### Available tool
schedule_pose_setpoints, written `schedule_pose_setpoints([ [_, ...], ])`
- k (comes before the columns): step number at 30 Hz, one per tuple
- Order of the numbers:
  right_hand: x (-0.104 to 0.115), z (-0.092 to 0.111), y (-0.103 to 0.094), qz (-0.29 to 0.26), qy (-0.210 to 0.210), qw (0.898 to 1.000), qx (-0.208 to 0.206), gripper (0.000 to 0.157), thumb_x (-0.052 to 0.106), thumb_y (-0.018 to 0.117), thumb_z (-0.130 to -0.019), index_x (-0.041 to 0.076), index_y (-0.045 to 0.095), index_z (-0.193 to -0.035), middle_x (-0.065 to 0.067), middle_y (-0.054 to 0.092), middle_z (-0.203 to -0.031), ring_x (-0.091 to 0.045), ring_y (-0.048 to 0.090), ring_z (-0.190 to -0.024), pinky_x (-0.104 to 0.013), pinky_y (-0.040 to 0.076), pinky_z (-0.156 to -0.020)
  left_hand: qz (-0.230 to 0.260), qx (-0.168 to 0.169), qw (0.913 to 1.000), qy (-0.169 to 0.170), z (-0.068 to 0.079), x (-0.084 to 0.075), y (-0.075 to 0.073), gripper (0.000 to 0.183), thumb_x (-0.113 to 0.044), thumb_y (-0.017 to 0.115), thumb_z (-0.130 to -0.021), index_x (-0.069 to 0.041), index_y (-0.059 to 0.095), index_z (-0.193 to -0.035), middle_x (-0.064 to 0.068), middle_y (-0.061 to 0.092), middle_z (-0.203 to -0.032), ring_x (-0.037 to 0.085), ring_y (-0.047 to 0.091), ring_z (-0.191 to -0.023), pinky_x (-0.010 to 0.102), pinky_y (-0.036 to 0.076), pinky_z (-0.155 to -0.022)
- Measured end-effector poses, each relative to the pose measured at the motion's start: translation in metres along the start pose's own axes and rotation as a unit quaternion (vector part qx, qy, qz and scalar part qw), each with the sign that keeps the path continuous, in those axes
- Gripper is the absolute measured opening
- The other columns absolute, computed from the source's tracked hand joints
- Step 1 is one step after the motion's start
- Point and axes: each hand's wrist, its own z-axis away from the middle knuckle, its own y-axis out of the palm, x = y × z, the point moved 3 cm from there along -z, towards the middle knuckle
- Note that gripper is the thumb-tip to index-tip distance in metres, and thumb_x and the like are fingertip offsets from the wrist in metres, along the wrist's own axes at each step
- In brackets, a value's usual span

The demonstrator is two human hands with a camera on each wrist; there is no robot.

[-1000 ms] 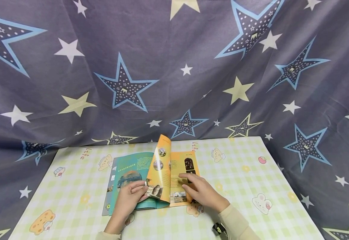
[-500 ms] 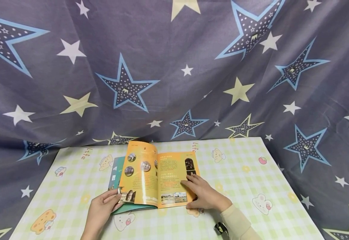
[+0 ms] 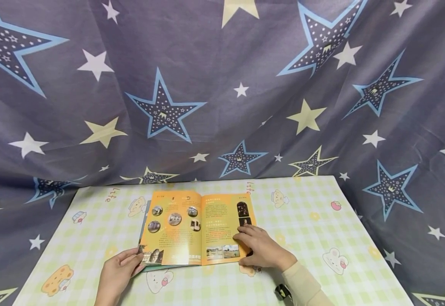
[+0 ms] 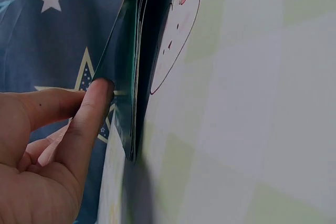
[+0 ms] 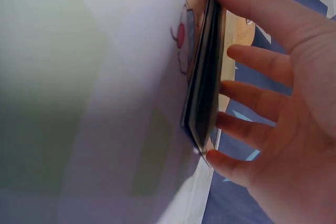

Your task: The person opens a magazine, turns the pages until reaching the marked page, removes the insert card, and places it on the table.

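"Where's the open, glossy orange paper magazine?"

"Between the bare left hand and bare right hand, on the green-checked white tabletop, spine running near to far."

"Their hold?"

"Left pinches its near left corner; right, loosely spread, touches the right edge."

Dark star-print cloth behind green-checked table.

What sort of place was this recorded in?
Likely an indoor tabletop recording spot, though the wider room is out of view: a star-patterned cloth hangs behind, and an open magazine lies on a table with a green-checked, cartoon-printed top.
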Motion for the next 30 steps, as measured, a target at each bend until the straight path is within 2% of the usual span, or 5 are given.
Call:
schedule_pose_setpoints([
  [4, -0.003, 0.000, -0.002, -0.022, -0.006, 1.000, -0.006, 0.053, 0.034, 0.077, -0.090, 0.011, 0.062, -0.135, -0.011, 0.055, -0.142, -0.034, 0.045, -0.135, -0.057, 0.034, -0.113, -0.004, -0.001, 1.0000, -0.001, 0.000, 0.000, 0.001, 0.042, -0.009, 0.069, -0.095, 0.012, 0.057, -0.130, 0.015, 0.073, -0.102, 0.015, 0.073, -0.080, 0.027, 0.062, -0.072],
  [9, -0.007, 0.001, -0.011, -0.073, 0.000, 0.996, -0.041, 0.036, 0.027, 0.074, -0.093, 0.010, 0.068, -0.125, 0.003, 0.067, -0.120, -0.016, 0.061, -0.113, -0.040, 0.050, -0.102, -0.015, 0.002, 0.9999, 0.000, -0.001, -0.001, 0.001, 0.042, -0.009, 0.069, -0.095, 0.010, 0.058, -0.130, 0.011, 0.074, -0.100, 0.012, 0.072, -0.080, 0.026, 0.062, -0.071],
  [20, -0.022, 0.011, -0.028, -0.086, 0.022, 0.975, -0.205, 0.034, 0.028, 0.075, -0.092, 0.010, 0.070, -0.120, 0.003, 0.068, -0.118, -0.015, 0.061, -0.111, -0.044, 0.052, -0.099, -0.050, -0.006, 0.9985, 0.022, 0.001, -0.018, -0.001, 0.048, -0.027, 0.073, -0.095, 0.002, 0.061, -0.132, 0.011, 0.073, -0.110, 0.006, 0.070, -0.088, 0.019, 0.059, -0.077],
  [24, -0.021, 0.009, -0.028, -0.065, 0.009, 0.964, -0.257, 0.032, 0.025, 0.079, -0.089, 0.010, 0.070, -0.115, 0.003, 0.064, -0.110, -0.015, 0.060, -0.104, -0.038, 0.055, -0.094, -0.029, 0.005, 0.9989, 0.037, 0.000, -0.029, 0.009, 0.049, -0.026, 0.074, -0.094, 0.002, 0.062, -0.132, 0.012, 0.072, -0.113, 0.010, 0.071, -0.092, 0.021, 0.059, -0.080],
  [30, -0.013, 0.001, -0.024, -0.091, -0.029, 0.956, -0.277, 0.034, 0.015, 0.079, -0.089, 0.009, 0.067, -0.120, -0.003, 0.063, -0.102, -0.024, 0.064, -0.092, -0.040, 0.060, -0.082, -0.073, 0.025, 0.9933, 0.086, 0.001, -0.046, 0.037, 0.047, -0.034, 0.074, -0.093, -0.006, 0.065, -0.130, 0.005, 0.074, -0.111, 0.010, 0.070, -0.098, 0.010, 0.051, -0.083],
])
